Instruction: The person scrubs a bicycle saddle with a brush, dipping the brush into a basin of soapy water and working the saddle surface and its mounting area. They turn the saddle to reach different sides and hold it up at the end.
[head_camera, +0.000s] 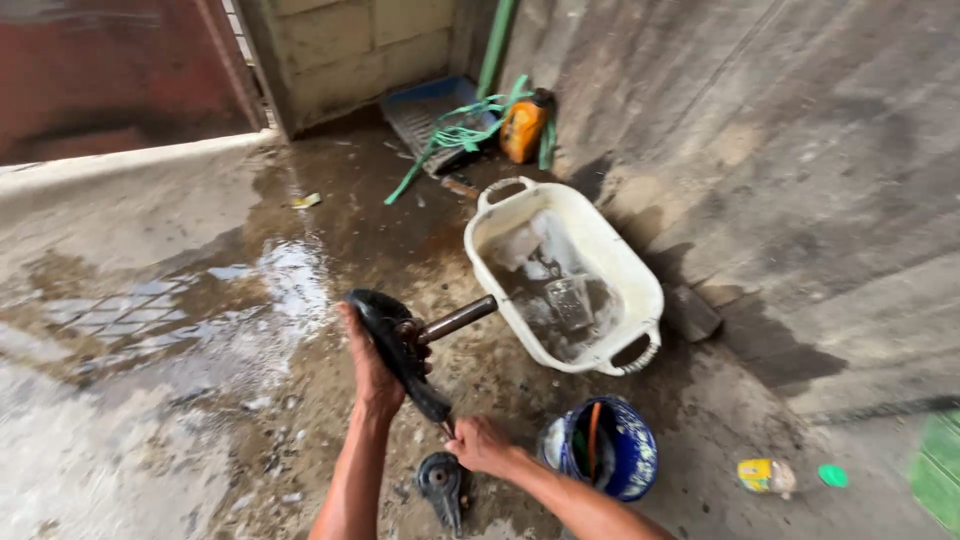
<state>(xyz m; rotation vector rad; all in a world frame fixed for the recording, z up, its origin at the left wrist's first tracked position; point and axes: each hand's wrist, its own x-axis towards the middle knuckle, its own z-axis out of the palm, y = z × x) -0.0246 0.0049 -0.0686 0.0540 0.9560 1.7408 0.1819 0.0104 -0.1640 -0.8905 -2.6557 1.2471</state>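
Head view shows the left hand (372, 365) clamped round a black metal part (400, 350) with a shaft, the right hand (480, 445) pinching its lower tip, seemingly mid-cleaning over the wet floor (180, 330), with a white tub (640, 290) far right, a blue bucket (625, 450) near right and a second black part (441, 485) underneath crowding them.

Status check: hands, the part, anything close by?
Left hand grips black metal part. Right hand pinches its lower tip. White tub, blue bucket alongside.
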